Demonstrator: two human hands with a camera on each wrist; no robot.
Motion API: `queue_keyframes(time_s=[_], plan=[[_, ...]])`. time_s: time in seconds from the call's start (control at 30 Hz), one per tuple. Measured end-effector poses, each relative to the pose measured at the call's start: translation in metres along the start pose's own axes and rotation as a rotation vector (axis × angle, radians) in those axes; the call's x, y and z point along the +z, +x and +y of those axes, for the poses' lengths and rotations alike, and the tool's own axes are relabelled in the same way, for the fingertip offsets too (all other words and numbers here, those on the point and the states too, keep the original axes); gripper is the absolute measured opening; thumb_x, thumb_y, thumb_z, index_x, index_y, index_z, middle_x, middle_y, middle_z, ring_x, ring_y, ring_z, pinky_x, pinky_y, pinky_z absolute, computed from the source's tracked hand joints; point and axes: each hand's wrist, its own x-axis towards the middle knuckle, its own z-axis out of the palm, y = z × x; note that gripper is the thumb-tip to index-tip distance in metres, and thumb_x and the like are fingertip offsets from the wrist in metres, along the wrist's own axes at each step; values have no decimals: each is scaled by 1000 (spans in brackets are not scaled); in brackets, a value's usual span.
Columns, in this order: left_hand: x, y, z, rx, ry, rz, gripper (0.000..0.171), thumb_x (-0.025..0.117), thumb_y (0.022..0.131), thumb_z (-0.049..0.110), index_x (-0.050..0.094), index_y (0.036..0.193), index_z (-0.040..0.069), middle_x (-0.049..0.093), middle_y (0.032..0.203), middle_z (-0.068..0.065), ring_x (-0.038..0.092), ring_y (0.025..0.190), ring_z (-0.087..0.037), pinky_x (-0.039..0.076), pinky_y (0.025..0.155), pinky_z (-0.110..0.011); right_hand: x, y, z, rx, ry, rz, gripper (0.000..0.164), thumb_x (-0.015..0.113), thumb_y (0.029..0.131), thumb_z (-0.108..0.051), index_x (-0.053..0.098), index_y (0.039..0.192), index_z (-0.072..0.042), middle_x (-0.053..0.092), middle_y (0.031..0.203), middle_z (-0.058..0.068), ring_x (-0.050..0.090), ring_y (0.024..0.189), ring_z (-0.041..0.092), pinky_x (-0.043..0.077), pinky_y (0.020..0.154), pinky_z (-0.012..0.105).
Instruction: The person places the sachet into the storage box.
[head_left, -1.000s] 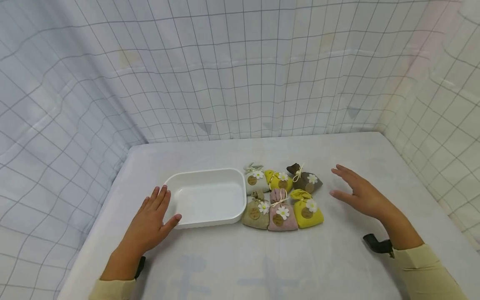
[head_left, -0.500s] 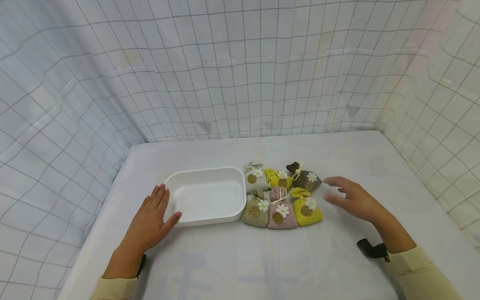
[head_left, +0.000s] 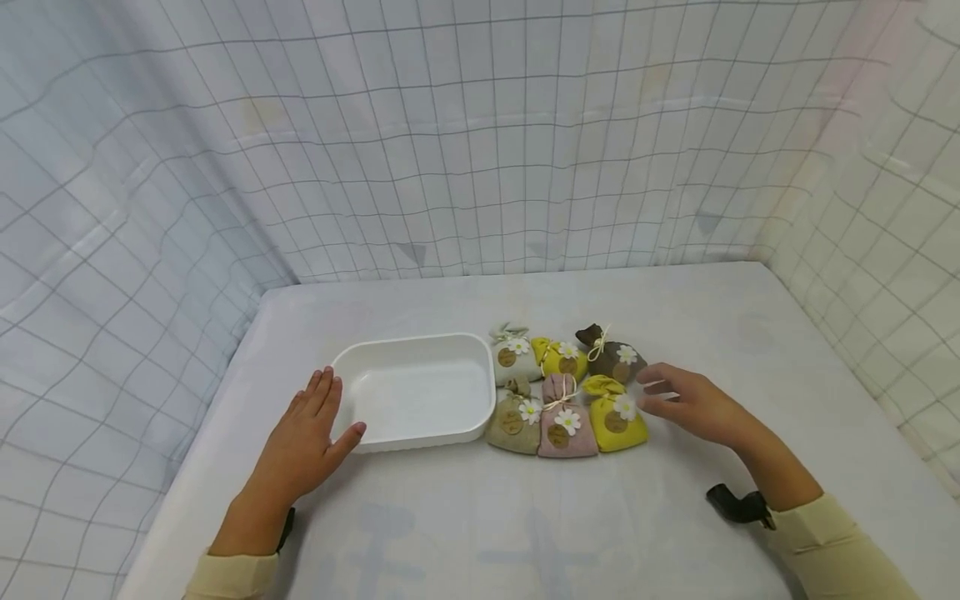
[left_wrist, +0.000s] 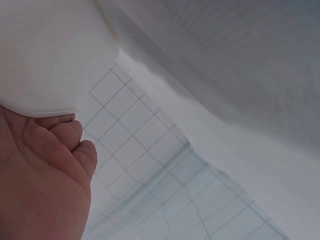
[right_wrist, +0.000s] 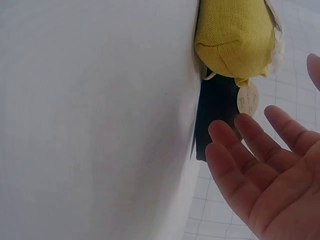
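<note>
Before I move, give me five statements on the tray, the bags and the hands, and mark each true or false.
1. The left hand touches the tray. True.
2. Both yellow bags are in the tray. False: the front yellow bag and the back yellow bag lie on the table, right of it.
3. The pink bag lies between the tan bag and the front yellow bag. True.
4. The right hand is closer to the dark bag than to the tray. True.
5. The right hand grips the pink bag. False: it grips nothing.

The left hand point(head_left: 302, 446) partly hides the tray point(head_left: 420, 396); the right wrist view crops a yellow pouch point(right_wrist: 235, 37).
</note>
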Motion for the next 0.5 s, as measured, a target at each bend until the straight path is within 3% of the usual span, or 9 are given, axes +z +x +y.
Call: queue_keyframes(time_s=[0.5], plan=[[-1,0,2,-9,-1,5,82,55,100,45,27,149,-14,19,159,-29,16,148,-41,14,118,-55,10,9,-6,55,39,-41,49,65,96,-39,56,131,-6,58,132,17,60,117,35,53,90,51]])
